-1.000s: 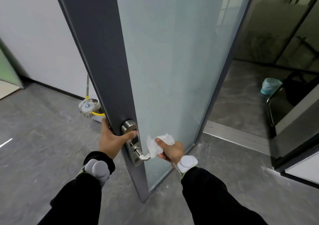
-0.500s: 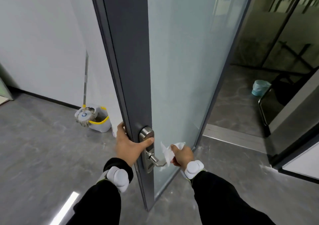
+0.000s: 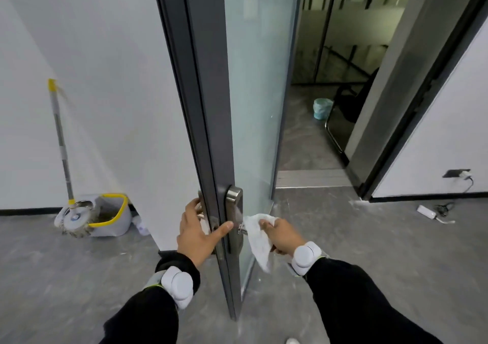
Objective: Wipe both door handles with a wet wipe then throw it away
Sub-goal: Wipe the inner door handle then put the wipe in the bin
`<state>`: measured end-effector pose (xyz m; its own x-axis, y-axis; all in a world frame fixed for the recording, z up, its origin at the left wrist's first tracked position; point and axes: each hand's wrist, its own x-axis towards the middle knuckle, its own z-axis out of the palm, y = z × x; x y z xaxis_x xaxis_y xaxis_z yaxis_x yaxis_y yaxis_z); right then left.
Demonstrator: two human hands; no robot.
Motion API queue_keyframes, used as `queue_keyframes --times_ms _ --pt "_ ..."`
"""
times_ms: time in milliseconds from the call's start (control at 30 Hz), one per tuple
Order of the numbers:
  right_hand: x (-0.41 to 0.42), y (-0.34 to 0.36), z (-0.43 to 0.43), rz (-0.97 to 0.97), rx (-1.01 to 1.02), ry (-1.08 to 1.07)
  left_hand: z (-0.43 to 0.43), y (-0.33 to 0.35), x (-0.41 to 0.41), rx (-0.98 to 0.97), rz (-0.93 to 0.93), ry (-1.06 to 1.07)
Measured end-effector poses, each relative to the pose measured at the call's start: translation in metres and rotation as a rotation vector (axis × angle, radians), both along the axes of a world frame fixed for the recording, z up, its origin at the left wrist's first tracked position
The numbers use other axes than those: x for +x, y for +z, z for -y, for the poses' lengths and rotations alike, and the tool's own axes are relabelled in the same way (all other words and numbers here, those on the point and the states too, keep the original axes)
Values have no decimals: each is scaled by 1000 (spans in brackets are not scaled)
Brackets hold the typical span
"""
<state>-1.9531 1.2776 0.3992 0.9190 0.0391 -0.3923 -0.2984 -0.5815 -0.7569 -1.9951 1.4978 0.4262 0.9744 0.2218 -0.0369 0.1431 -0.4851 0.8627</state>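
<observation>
Right of the mop bucket point(image 3: 116, 221), left hand point(image 3: 196, 234) grips door edge point(image 3: 211, 132), right hand point(image 3: 284, 235) holds wet wipe point(image 3: 257, 239)

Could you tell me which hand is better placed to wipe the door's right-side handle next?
Right: the right hand grips the wet wipe at that handle, while the left hand holds the door edge.

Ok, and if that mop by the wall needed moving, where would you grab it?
Probably the mop by its bare metal pole, about mid-height, fingers wrapping it from the room side. It stands nearly upright with the wall right behind it, and its head sits low at the bucket, so the slim pole is the free part.
</observation>
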Motion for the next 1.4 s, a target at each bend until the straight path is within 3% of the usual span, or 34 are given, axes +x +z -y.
queue_keyframes --times_ms 100,200,300,367,567,633,733,800,900,1000,1133,1400 --pt "-33 16 -23 -156 19 108 -11 -6 -25 -111 -109 -3" --pt "-55 34 -53 -234 98 247 -22 -12 -41 -259 -362 -49" --pt "-65 49 -85 -262 209 354 -29 2 -55 -545 -546 -96" --pt "-67 60 -106 -239 250 402 -41 9 -57 -649 -544 -139" --pt "-56 85 -104 -235 372 438 -71 12 -39 -648 -377 -76" --pt "-48 90 -90 -189 360 362 -84 15 -30 -620 -334 -4" --pt "-30 80 -64 13 388 -71 -108 10 -10 -604 -264 73" --pt "-15 67 -48 170 298 -330 -121 9 3 -600 -237 121" --pt "7 38 -38 232 111 -508 -135 8 23 -589 -225 122" --pt "28 5 -48 204 50 -610 -145 8 46 -523 -241 112" --pt "38 13 -82 168 56 -694 -153 5 76 -453 -263 85" --pt "41 10 -92 277 -147 -642 -140 2 134 -264 -313 6"
